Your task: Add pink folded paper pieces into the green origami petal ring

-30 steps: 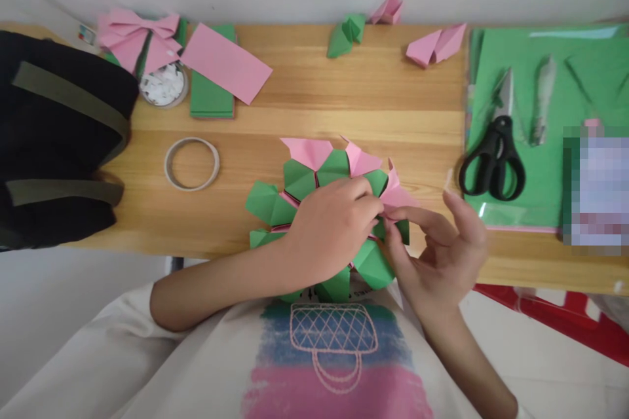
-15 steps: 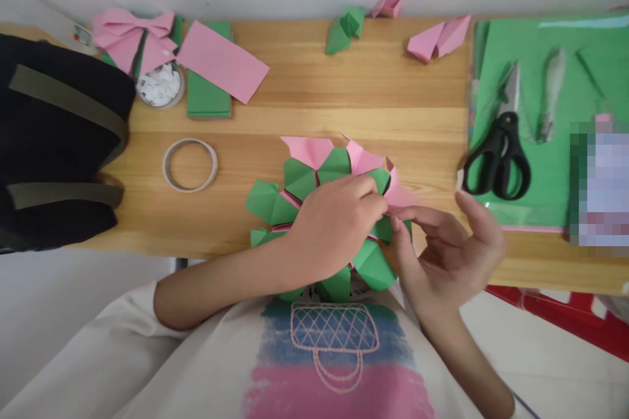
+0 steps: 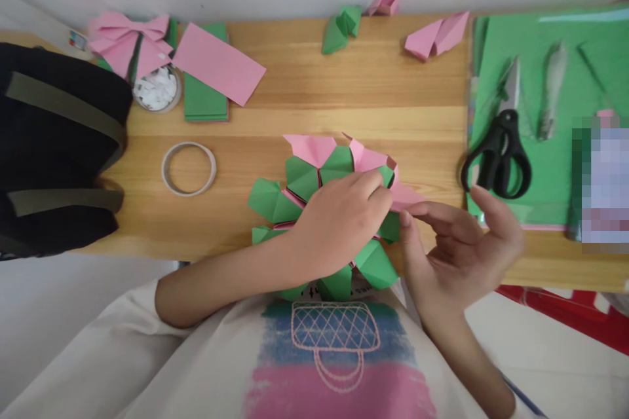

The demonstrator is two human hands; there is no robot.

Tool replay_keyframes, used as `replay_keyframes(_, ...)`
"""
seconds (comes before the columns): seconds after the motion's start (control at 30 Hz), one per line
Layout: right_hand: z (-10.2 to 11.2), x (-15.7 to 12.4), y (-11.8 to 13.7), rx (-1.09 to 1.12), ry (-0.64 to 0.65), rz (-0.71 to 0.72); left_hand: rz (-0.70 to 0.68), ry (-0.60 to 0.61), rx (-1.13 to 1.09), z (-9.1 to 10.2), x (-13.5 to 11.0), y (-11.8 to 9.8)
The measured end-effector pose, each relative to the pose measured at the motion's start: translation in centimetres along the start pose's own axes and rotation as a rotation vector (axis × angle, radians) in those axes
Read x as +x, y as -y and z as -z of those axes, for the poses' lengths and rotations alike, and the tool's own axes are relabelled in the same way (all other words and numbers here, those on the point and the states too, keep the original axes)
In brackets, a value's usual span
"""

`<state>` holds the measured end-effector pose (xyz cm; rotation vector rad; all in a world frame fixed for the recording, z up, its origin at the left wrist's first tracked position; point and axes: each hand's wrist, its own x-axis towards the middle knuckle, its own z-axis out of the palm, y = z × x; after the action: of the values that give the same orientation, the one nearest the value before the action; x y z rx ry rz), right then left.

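Note:
A folded paper flower (image 3: 338, 166) with green and pink petals rests at the table's front edge against the shirt. Across its middle lies my left hand (image 3: 346, 219), fingers curled down and closed on the flower's right side; their tips are hidden. From the right, my right hand (image 3: 455, 255) pinches the outer edge of a pink petal (image 3: 407, 197) between thumb and index finger, while one other finger sticks up apart. Pink petals show along the far side, green ones on the left and near sides.
Behind are folded green (image 3: 341, 29) and pink pieces (image 3: 436, 36). Left stand a tape roll (image 3: 166, 173), a dish of white scraps (image 3: 156, 88), paper strips (image 3: 221, 64) and a black bag (image 3: 59, 131). Scissors (image 3: 498, 157) and a cutter (image 3: 553, 88) lie on green sheets (image 3: 521, 33).
My right hand has moved slightly right, away from the flower's middle, still pinching at the pink petal. My left hand has shifted a little right along the flower.

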<state>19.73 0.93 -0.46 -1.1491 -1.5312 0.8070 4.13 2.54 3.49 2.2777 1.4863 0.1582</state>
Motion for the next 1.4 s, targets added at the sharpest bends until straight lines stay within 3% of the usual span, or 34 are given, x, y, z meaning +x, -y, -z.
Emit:
replay_keyframes(0.47,-0.3,0.1,0.3,-0.076,-0.102,-0.089,0.025,0.052,0.056,0.2,0.6,-0.5)
replay_keyframes(0.87,0.1,0.4,0.2,-0.062,-0.063,-0.179,0.047,0.124,0.099,0.6,1.2,-0.8)
replay_keyframes(1.03,0.8,1.3,-0.9,0.129,0.022,-0.278,0.046,0.131,0.137,0.7,1.4,-0.9)
replay_keyframes(1.2,1.2,2.1,-2.0,0.244,0.105,-0.272,0.02,0.066,0.165,0.4,1.3,-1.0)
replay_keyframes(1.4,0.9,1.8,-1.4,0.204,0.038,-0.276,0.083,0.149,0.134,0.8,1.4,-1.1)
